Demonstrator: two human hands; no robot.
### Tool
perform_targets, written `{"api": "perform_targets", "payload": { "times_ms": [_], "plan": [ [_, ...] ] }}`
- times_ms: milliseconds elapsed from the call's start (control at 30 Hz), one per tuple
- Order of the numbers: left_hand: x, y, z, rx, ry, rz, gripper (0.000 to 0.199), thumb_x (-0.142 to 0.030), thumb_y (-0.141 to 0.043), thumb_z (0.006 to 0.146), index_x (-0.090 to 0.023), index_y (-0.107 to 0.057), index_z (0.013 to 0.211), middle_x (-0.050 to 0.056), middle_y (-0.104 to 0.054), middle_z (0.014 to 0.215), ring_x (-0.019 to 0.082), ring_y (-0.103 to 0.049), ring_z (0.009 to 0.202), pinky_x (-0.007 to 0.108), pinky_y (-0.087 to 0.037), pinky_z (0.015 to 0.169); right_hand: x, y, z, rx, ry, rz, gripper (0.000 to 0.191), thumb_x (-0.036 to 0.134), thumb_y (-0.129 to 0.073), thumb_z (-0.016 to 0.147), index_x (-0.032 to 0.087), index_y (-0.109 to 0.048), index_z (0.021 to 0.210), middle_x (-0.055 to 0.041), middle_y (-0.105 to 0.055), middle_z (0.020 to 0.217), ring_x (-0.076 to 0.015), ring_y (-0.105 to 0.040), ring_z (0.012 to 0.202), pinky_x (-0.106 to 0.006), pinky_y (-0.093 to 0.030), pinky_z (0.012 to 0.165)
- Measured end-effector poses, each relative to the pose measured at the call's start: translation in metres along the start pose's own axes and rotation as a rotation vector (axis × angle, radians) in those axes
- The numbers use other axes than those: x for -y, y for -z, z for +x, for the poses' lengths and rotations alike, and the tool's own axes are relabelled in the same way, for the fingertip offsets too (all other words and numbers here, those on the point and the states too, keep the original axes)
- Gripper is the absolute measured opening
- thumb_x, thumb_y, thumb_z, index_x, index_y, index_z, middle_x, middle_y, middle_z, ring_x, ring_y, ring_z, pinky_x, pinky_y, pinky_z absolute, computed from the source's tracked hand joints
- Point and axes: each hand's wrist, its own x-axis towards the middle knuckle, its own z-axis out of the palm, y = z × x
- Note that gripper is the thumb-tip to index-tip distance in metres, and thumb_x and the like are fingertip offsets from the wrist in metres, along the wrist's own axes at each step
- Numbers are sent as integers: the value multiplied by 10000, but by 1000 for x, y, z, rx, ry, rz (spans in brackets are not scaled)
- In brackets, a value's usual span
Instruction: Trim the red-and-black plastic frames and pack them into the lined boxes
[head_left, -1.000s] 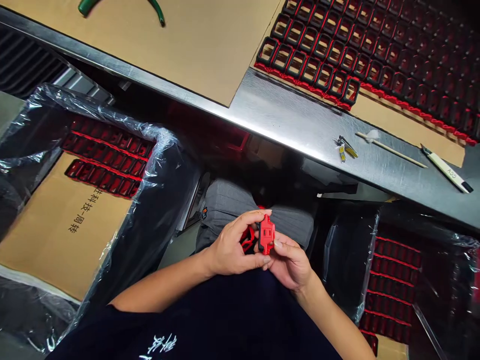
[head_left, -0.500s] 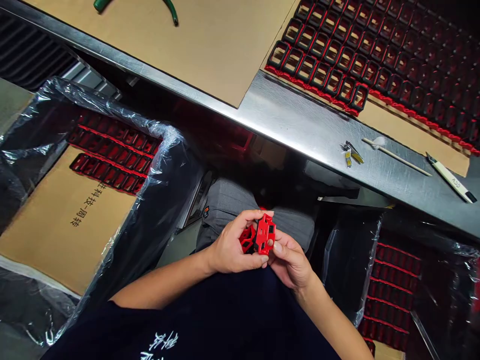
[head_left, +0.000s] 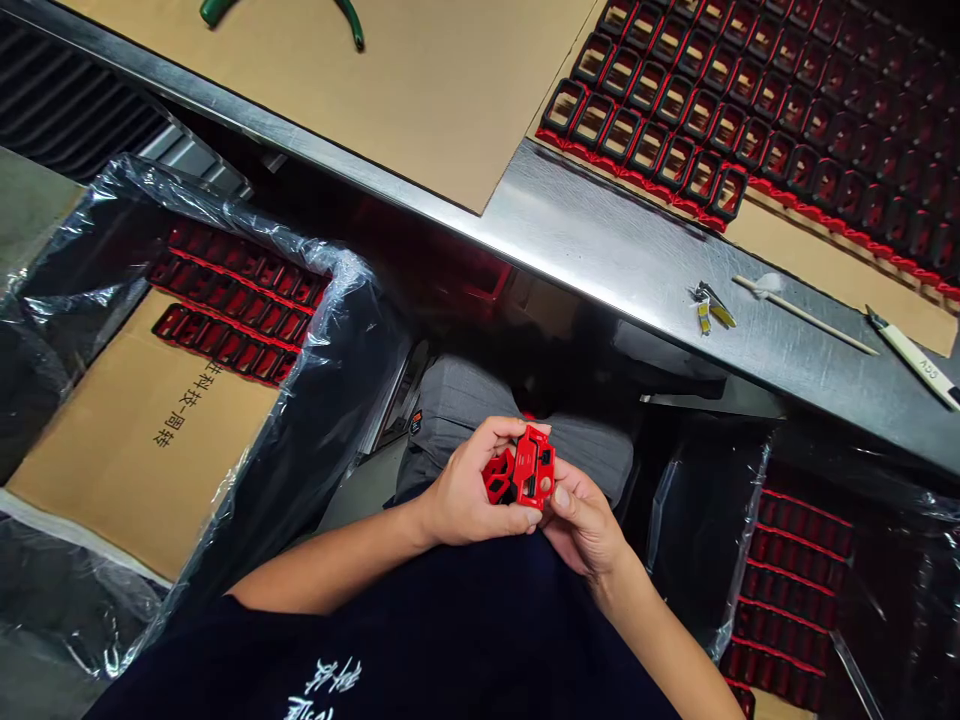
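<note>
Over my lap, my left hand (head_left: 476,490) is closed around a red and black plastic part (head_left: 534,468), with thumb and fingers at its two ends. A second red piece (head_left: 498,474) shows inside the same palm; whether the two are joined I cannot tell. At the part's right edge, my right hand (head_left: 583,520) has its thumb and fingertips pressed against it, fingers bent. The part's flat red face, with slots and a round hole, is turned up towards me. My right fingertips are partly hidden behind it.
On the metal bench (head_left: 600,220) stand rows of red and black frames (head_left: 675,110), a white-handled knife (head_left: 911,355), a thin stick (head_left: 806,315), small yellow-and-metal pieces (head_left: 711,308) and green-handled pliers (head_left: 217,10). Plastic-lined bins (head_left: 337,290) flank me, with similar parts on cardboard (head_left: 112,440).
The red part has tilted slightly in my hands, showing its slots a little differently. Both hands keep their grip. The whole view has shifted slightly.
</note>
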Motion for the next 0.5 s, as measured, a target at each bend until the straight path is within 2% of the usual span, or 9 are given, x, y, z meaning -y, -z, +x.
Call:
{"api": "perform_targets", "payload": {
  "times_ms": [200,333,500],
  "plan": [
    [3,-2,-1,45,58,-197,659,-293,-860,740,-247,-470,1270,183,-592,1429,241,-730,1024,346,-610,826,-4,1,-3,-79,36,-12,478,476,-907,688,175,-756,1027,-5,-681,700,-97,-544,528,-217,-485,540],
    [3,-2,-2,38,-13,-117,691,-226,-863,720,-257,-465,1285,168,-608,1419,253,-709,1119,355,-600,899,-4,0,-4,-85,46,-25,470,470,-911,682,169,-765,1012,-6,-686,689,-97,-544,516,-219,-491,528],
    [1,0,-2,32,-78,13,751,-170,-861,707,-256,-438,1322,177,-593,1431,260,-707,1137,391,-592,946,-4,2,-4,-83,54,-19,448,456,-902,692,175,-750,1006,-3,-679,700,-103,-557,526,-219,-508,518]
  ]
}}
